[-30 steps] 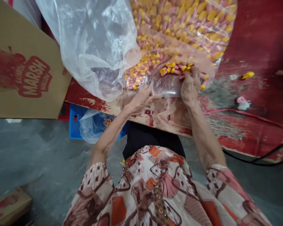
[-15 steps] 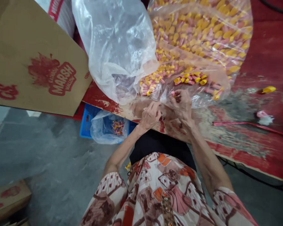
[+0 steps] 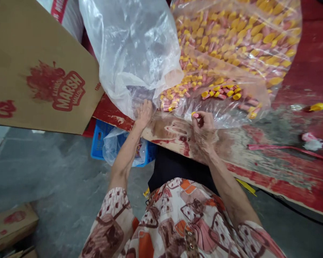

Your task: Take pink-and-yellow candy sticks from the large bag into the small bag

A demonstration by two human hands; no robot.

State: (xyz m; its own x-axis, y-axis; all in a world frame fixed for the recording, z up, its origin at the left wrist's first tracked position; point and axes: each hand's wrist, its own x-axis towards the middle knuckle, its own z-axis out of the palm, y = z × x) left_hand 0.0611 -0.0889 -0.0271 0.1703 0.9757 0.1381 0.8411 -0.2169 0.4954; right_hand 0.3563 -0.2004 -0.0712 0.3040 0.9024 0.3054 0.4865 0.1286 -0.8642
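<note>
My right hand [image 3: 205, 127] pinches a small pink-and-yellow capped piece [image 3: 195, 115] between thumb and fingers, just above the table edge. Beside it lies a large clear plastic bag [image 3: 231, 111] full of yellow-capped pink pieces [image 3: 189, 80], with a loose cluster [image 3: 222, 91] by its opening. My left hand [image 3: 144, 113] reaches to the mouth of a second, whitish plastic bag [image 3: 134, 46], its fingers stretched forward against the film. Nothing shows in those fingers, though their undersides are hidden.
At the left stands a large cardboard box [image 3: 70, 68] with red print. Below the table edge sits a blue crate [image 3: 98, 139] lined with a clear bag. On the red worn table [image 3: 285, 139] lie a pink strip [image 3: 271, 147] and a yellow piece [image 3: 318, 106].
My left hand has moved left from near the right hand to the whitish bag's mouth. My right hand has drawn slightly nearer to me, still pinching a piece. The view has shifted slightly.
</note>
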